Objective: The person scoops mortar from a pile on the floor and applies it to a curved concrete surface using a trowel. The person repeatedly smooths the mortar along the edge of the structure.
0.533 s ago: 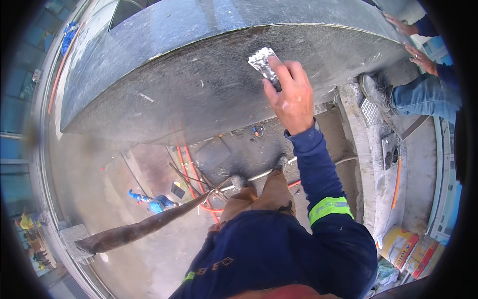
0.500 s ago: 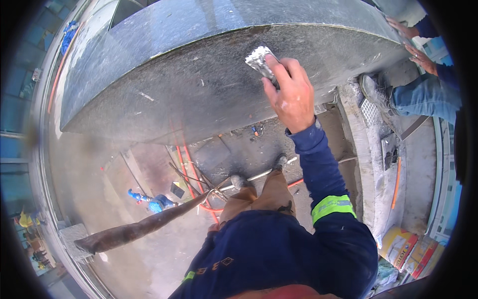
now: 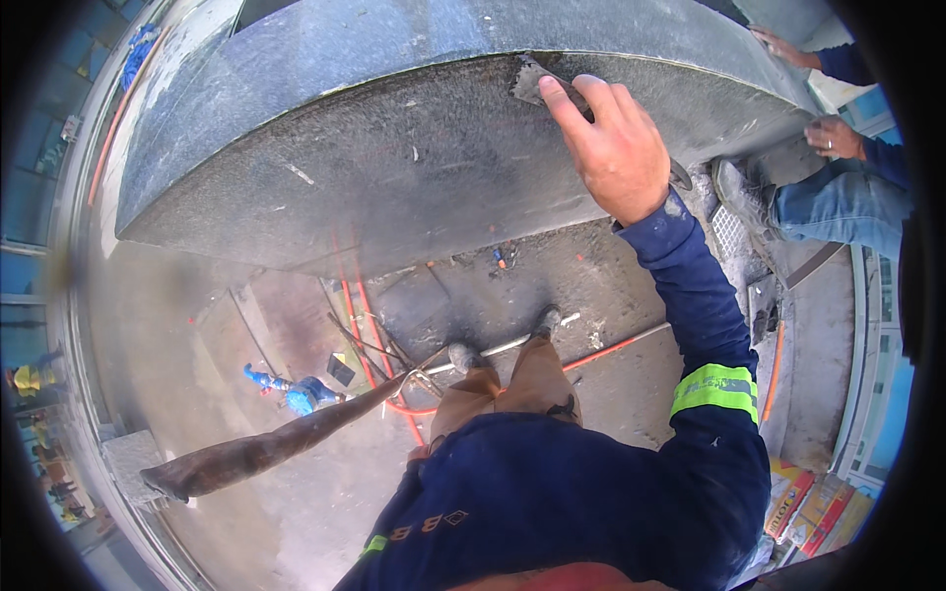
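Note:
My right hand (image 3: 621, 148) is closed on a small, flat grey piece with a ragged edge (image 3: 532, 81); its exact kind is unclear. The piece lies against the upper part of the curved grey stone face (image 3: 394, 148), just under the slab's upper edge. Of my left hand (image 3: 420, 453), only a small patch shows beside my left hip, and its fingers are hidden. At the far right, another person's hands (image 3: 836, 137) are close to the slab's right end.
A long brown roll (image 3: 286, 448) slants across the lower left. Orange hoses (image 3: 631, 341) and thin rods lie around my feet. A blue tool (image 3: 305, 394) rests on the floor. Paint buckets (image 3: 788, 497) stand at lower right, below a concrete ledge (image 3: 813, 364).
My right hand has moved up and right, carrying the grey piece up to the stone's upper edge. The piece now shows darker. The other person's nearer hand has moved down off the slab.

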Motion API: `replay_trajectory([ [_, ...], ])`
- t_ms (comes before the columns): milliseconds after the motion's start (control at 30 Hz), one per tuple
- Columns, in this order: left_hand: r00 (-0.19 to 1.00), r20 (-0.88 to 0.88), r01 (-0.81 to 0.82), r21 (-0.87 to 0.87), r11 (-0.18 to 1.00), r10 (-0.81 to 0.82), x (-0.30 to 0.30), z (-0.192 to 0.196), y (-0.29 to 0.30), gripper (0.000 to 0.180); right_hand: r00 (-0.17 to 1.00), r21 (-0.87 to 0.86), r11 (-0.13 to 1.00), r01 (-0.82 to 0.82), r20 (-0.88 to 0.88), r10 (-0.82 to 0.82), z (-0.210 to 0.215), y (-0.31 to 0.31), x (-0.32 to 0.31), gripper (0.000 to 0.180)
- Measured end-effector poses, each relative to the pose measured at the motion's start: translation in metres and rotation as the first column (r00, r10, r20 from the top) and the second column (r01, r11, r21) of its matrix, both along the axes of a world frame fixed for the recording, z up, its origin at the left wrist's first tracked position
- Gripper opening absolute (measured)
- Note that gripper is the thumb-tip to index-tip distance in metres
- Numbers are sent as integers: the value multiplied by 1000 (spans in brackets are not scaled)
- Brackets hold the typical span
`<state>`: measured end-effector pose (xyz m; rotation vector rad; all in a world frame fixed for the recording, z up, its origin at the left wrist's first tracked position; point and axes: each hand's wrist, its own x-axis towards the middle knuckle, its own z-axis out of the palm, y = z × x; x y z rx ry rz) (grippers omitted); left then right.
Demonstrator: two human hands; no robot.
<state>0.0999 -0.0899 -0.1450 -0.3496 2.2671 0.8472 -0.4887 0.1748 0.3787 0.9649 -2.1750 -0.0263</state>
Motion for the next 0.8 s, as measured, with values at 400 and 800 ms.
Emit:
replay_trajectory([
  [400,996,-86,-22,-21,1000,20,-8,-2,-1,35,995,-12,999,-53,-83,52,-3,-7,-2,42],
  [800,995,-100,29,-3,1000,-29,-31,3,-8,31,47,-744,-107,660,-101,994,-33,34,39,49],
])
